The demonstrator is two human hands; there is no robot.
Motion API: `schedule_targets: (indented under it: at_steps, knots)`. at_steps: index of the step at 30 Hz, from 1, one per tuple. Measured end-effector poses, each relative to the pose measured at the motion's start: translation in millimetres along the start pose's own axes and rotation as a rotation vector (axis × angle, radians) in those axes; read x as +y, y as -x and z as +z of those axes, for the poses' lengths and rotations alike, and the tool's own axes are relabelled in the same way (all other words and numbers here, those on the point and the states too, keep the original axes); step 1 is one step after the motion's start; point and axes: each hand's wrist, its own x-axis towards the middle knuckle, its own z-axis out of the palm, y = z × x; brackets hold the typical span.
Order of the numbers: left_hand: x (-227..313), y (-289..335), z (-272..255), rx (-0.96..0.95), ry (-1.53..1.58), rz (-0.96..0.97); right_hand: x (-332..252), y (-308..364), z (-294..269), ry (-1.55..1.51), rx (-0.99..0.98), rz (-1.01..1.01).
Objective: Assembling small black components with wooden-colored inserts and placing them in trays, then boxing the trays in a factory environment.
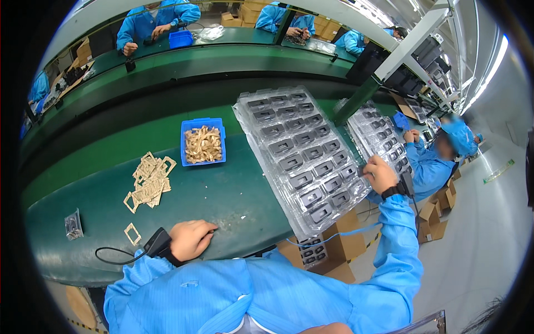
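On the near edge of the green worktable rests my left hand (pixel 191 239), its fingers curled in and pressed together. Whatever they may hold is hidden beneath them. My right hand (pixel 381 175) reaches to the right edge of a clear plastic tray (pixel 295 221), fingers closed in a pinch. What is between those fingertips is too small to make out. Rows of dark rectangular housings (pixel 301 179) with a slot in each sit in the tray's pockets. Left of my left hand lies a single cream-coloured frame (pixel 132 234), flat on the table.
A pile of cream frames (pixel 149 183) lies near a blue bin (pixel 223 147) of tan strips (pixel 203 143). A small clear packet (pixel 73 225) is far left. A second tray (pixel 374 131) and a co-worker (pixel 439 158) are right, behind a green post (pixel 359 100). Cardboard boxes (pixel 345 245) stand below.
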Motion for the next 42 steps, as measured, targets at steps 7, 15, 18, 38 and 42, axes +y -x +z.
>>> schedule_targets:
  at_steps: [7, 15, 18, 38, 42]
  knots:
    - [-10, -15, 8, -0.016, -0.093, 0.096, 5, -26, 51, 0.095, -0.147, -0.055]
    - [-15, -14, 5, -0.013, 0.042, 0.049, 11, -51, 31, 0.065, 0.002, -0.054]
    - [-19, -15, 9, 0.004, 0.050, 0.045, 1, -69, 48, 0.106, -0.040, -0.093]
    - [-45, -21, 34, 0.050, 0.066, 0.299, 226, -117, 218, -0.380, 0.162, 0.292]
    - [-45, 5, 47, 0.196, 0.098, 0.226, 9, -178, 97, 0.181, -0.202, 0.120]
